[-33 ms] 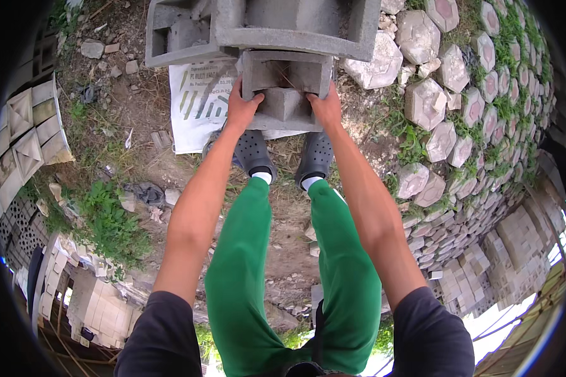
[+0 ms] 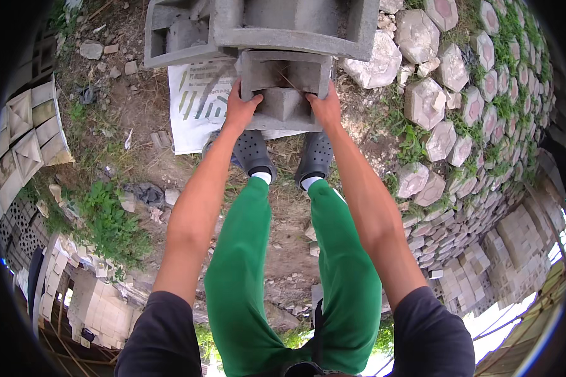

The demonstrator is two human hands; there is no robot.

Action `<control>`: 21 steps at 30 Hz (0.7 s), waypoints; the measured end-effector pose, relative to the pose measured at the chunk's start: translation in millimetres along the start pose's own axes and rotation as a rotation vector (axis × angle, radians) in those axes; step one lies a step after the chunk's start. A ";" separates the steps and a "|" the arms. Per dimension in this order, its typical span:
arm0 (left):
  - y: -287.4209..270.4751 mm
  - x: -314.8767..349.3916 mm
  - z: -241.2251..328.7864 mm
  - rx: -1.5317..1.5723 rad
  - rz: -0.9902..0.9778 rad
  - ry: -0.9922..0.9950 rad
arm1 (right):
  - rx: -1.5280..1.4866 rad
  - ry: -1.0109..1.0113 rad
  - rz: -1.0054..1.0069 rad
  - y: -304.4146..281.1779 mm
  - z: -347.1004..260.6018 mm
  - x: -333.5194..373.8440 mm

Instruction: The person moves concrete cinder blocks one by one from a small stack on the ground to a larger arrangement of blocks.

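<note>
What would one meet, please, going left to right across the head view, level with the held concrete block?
Pale square tiles, white sack, left grip, grey concrete block, right grip, hexagonal paving blocks.

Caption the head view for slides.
Bare left hand and right hand grip opposite sides of a grey, boxy concrete block.

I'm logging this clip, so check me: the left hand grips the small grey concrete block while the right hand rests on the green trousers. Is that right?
Not quite: in the head view, the right hand grips the same concrete block by its right side rather than resting on the green trousers. The left hand does grip it.
</note>
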State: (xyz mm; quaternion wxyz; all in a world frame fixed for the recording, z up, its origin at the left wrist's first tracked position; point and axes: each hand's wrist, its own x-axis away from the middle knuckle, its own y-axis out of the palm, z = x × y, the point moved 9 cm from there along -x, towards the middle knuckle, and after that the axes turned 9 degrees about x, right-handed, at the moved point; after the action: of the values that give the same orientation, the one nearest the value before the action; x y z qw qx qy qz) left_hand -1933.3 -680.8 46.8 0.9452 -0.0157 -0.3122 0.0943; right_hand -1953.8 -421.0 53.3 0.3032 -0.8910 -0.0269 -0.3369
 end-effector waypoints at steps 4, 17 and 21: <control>-6.9 -0.1 -9.6 -0.075 -0.011 -0.058 | -0.150 -0.021 -0.053 7.4 -0.1 5.5; 8.5 56.0 44.5 0.021 -0.137 -0.111 | -0.449 0.079 -0.131 -21.8 -21.7 61.8; -0.9 136.6 110.5 0.061 -0.116 -0.056 | -0.511 0.081 -0.154 -71.2 -71.3 143.8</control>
State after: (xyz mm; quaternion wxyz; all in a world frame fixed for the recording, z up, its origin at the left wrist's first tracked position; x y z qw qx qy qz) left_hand -1891.2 -659.2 216.0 0.9401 0.0337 -0.3358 0.0492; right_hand -1902.5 -425.3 221.2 0.0427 -0.9198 0.0035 -0.3901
